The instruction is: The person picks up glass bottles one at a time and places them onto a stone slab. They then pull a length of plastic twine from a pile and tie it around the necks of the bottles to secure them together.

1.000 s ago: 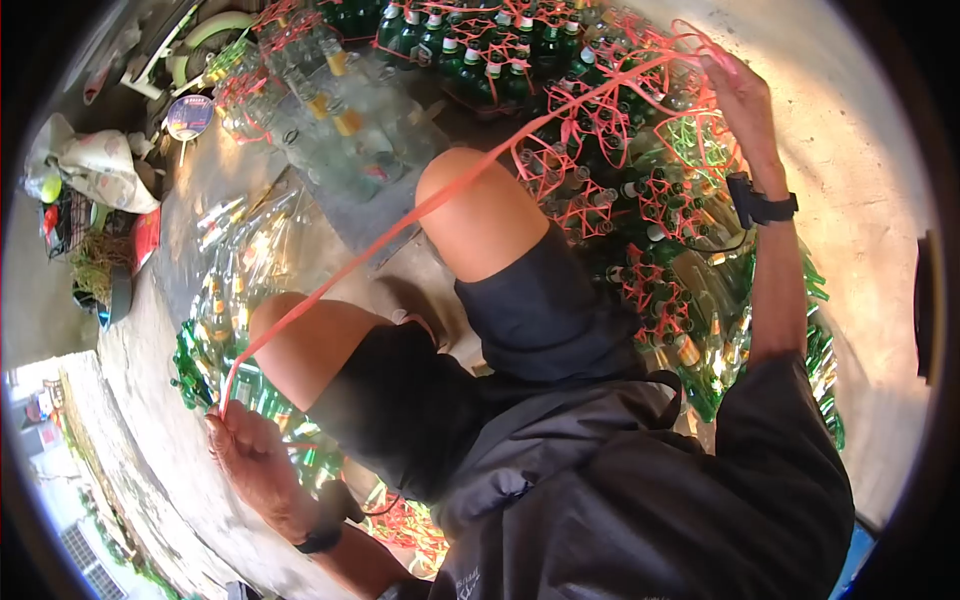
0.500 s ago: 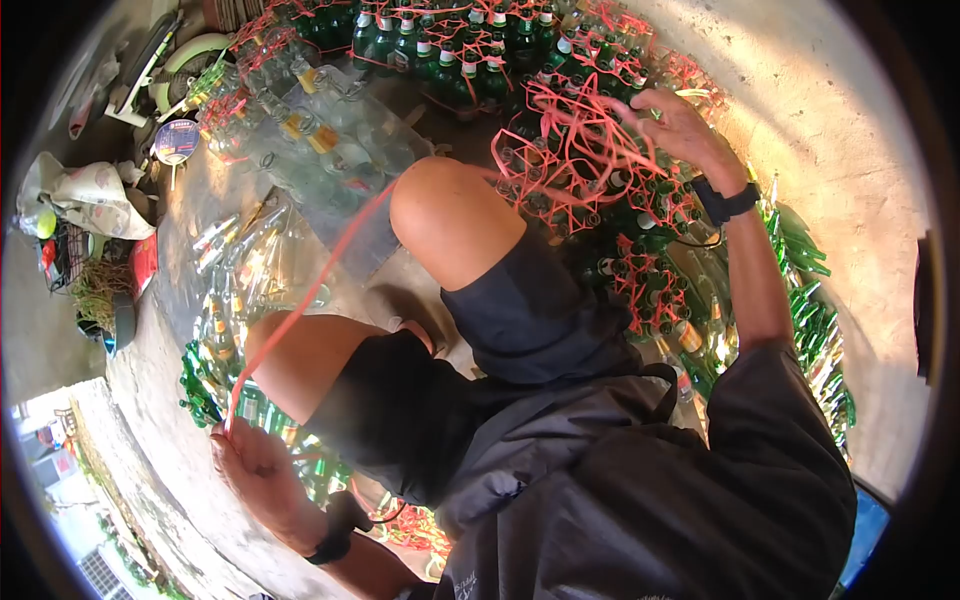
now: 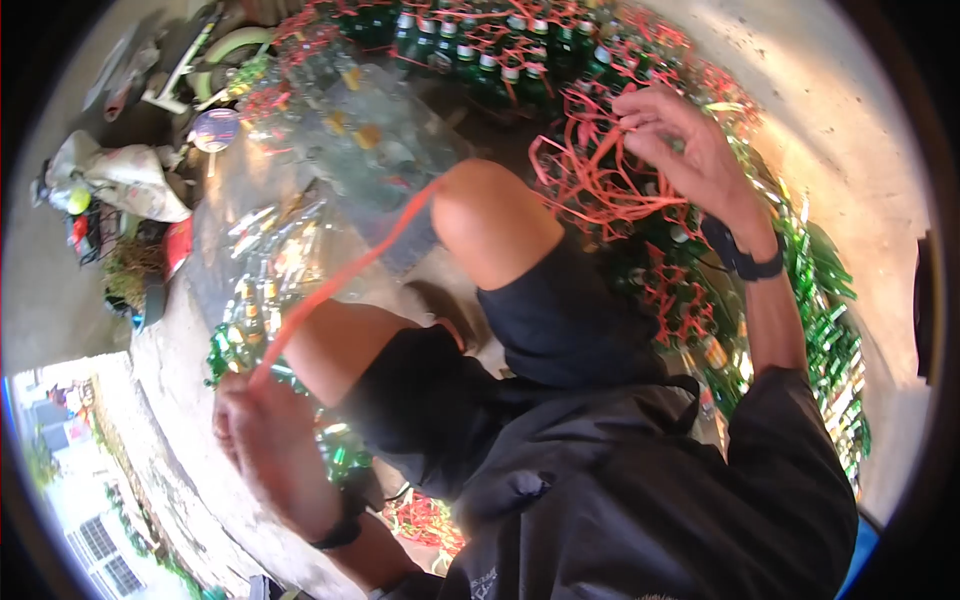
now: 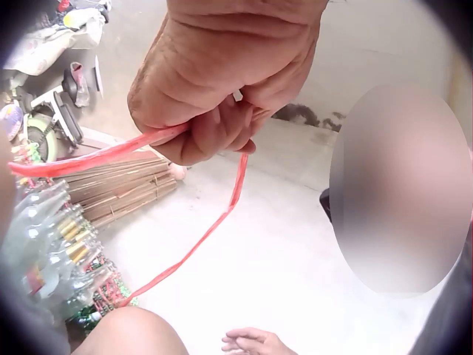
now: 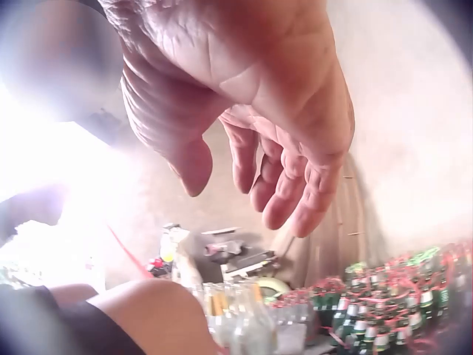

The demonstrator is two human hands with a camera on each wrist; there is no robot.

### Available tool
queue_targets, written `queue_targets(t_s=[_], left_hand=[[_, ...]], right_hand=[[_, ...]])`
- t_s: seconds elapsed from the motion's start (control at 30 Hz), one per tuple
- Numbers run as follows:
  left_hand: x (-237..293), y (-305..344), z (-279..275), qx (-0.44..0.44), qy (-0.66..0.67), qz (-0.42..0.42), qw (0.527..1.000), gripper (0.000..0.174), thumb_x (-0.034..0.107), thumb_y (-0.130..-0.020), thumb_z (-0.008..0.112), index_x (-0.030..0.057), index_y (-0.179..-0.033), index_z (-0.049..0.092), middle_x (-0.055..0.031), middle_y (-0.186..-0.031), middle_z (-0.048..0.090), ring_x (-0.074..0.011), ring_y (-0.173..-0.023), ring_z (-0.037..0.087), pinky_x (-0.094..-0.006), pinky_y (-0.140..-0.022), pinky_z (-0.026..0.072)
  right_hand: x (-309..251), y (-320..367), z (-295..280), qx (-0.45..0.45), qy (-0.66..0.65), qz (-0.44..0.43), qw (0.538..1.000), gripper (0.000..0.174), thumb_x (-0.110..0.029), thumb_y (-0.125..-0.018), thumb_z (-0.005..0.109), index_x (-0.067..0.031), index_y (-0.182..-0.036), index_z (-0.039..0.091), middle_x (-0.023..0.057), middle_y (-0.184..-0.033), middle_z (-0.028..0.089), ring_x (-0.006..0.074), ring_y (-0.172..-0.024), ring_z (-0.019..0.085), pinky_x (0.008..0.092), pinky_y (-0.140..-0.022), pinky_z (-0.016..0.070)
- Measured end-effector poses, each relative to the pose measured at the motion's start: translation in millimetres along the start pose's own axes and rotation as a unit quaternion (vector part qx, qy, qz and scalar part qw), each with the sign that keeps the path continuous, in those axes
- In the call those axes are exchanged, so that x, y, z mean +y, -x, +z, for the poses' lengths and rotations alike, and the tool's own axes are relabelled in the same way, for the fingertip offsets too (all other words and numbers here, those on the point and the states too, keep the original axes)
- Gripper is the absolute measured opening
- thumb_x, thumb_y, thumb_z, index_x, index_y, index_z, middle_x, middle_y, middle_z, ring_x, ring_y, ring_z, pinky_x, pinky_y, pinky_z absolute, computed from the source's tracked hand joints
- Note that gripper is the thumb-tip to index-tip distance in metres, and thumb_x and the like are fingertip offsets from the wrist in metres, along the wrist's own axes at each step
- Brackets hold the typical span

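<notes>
A red plastic strap runs from the left hand up over the person's knee in the head view. In the left wrist view the left hand has its fingers curled round the strap, and a second length hangs below them. The right hand is above a loose tangle of red strap at the upper right. Seen from the right wrist, the right hand has its fingers relaxed and apart from the thumb, with nothing between them.
Green bottles tied with red strap stand beyond the knees. Clear bottles lie left of them, and more green bottles are along the right wall. Bags and a potted plant are at the far left.
The right hand has let go of the strap and come down from the upper right to the tangle. The strap stretched between the hands has dropped onto the knee. The left hand still holds its end.
</notes>
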State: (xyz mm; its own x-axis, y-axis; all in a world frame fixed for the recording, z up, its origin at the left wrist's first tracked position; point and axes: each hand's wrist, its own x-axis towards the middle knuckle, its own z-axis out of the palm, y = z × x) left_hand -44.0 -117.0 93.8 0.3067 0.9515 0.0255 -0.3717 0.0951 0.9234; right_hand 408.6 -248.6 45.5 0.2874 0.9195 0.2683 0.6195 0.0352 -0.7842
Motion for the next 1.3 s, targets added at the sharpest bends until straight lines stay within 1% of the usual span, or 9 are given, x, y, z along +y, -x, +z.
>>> queue_targets(t_s=[0.2,0.3,0.4,0.47,0.67,0.87,1.0,1.07,1.3], left_hand=[[18.3,-2.5,87.0,-0.127,-0.156,0.044,0.978,0.031,0.031,-0.107,0.051,0.0041,-0.092,0.05,0.0054,-0.064,0.035,-0.0027,-0.05,0.025,-0.0236,-0.047,0.0193],[23.8,-2.1,106.7,-0.14,-0.129,0.024,0.981,0.037,0.036,-0.096,0.067,-0.0007,-0.09,0.062,-0.0051,-0.076,0.058,-0.009,-0.061,0.045,-0.023,-0.056,0.0316],[25.1,-1.6,109.9,-0.135,-0.12,0.047,0.982,0.041,0.038,-0.097,0.064,-0.0015,-0.089,0.061,-0.0059,-0.075,0.057,-0.0092,-0.063,0.046,-0.0232,-0.057,0.0314],[28.0,-0.6,106.0,-0.12,-0.111,0.056,0.985,0.04,0.038,-0.098,0.064,-0.0014,-0.09,0.061,-0.0053,-0.074,0.056,-0.0086,-0.062,0.045,-0.0227,-0.056,0.0308],[33.7,-1.4,88.1,-0.112,-0.005,0.048,0.993,0.03,0.029,-0.107,0.051,0.0024,-0.093,0.054,0.0029,-0.068,0.041,-0.0043,-0.054,0.031,-0.0225,-0.05,0.0237],[17.7,-20.6,59.7,-0.108,0.033,0.033,0.993,0.025,0.024,-0.11,0.044,0.0052,-0.096,0.054,0.0065,-0.069,0.032,-0.0034,-0.053,0.021,-0.0234,-0.048,0.0191],[3.7,-44.1,45.1,0.03,0.058,0.004,0.998,0.036,0.021,-0.107,0.052,0.0104,-0.073,0.043,0.0058,-0.063,0.027,-0.005,-0.052,0.023,-0.0261,-0.047,0.0176],[-3.7,-56.7,23.1,-0.025,0.077,0.005,0.997,0.025,0.024,-0.109,0.047,0.0047,-0.098,0.059,0.0076,-0.067,0.029,-0.0031,-0.053,0.02,-0.0241,-0.047,0.0175],[-3.3,-64.4,-14.0,0.024,0.124,-0.006,0.992,0.022,0.022,-0.109,0.048,0.0051,-0.099,0.059,0.0078,-0.068,0.03,-0.0041,-0.053,0.021,-0.0239,-0.046,0.0191]], right_hand=[[-82.7,-28.0,70.9,-0.032,-0.018,-0.23,0.972,0.065,-0.024,-0.083,0.077,-0.0056,-0.14,0.052,0.016,-0.138,0.05,0.0342,-0.129,0.051,0.0418,-0.109,0.0424],[-94.7,-34.1,97.5,-0.041,-0.073,-0.268,0.96,0.062,-0.025,-0.085,0.075,-0.0055,-0.139,0.052,0.015,-0.134,0.054,0.0346,-0.127,0.052,0.0437,-0.108,0.0425],[-93.3,-37.4,104.5,-0.11,-0.107,-0.273,0.95,0.045,-0.024,-0.09,0.072,-0.0047,-0.128,0.06,0.0118,-0.116,0.065,0.0321,-0.112,0.061,0.0434,-0.103,0.0441],[-93.2,-37.2,86.2,-0.176,-0.1,-0.255,0.946,0.023,-0.018,-0.094,0.068,-0.0029,-0.111,0.067,0.0079,-0.09,0.069,0.0275,-0.087,0.066,0.0374,-0.086,0.0493],[-82.6,-25.5,42.0,-0.165,-0.206,-0.088,0.961,0.012,-0.011,-0.096,0.068,-0.0002,-0.091,0.07,0.0008,-0.072,0.064,0.0059,-0.067,0.056,0.024,-0.058,0.0409],[-62.5,-27.8,6.0,-0.159,-0.17,-0.039,0.972,0.019,-0.018,-0.096,0.069,0.0002,-0.089,0.071,-0.0029,-0.068,0.06,0.0012,-0.062,0.051,0.0219,-0.054,0.0369],[-46.9,-36.1,-4.5,-0.125,-0.155,0.034,0.979,0.026,-0.025,-0.097,0.069,-0.0018,-0.087,0.07,-0.0047,-0.067,0.058,0.0008,-0.056,0.044,0.021,-0.05,0.0317],[-42.5,-41.6,-1.6,-0.107,-0.156,0.018,0.982,0.027,-0.028,-0.098,0.068,-0.0028,-0.087,0.069,-0.0049,-0.068,0.058,0.0012,-0.056,0.043,0.0204,-0.05,0.0308],[-56.2,-58.2,6.7,-0.138,-0.04,0.012,0.99,0.023,-0.021,-0.098,0.066,-0.0008,-0.087,0.066,-0.0051,-0.073,0.055,0.002,-0.066,0.042,0.0233,-0.058,0.0318]])
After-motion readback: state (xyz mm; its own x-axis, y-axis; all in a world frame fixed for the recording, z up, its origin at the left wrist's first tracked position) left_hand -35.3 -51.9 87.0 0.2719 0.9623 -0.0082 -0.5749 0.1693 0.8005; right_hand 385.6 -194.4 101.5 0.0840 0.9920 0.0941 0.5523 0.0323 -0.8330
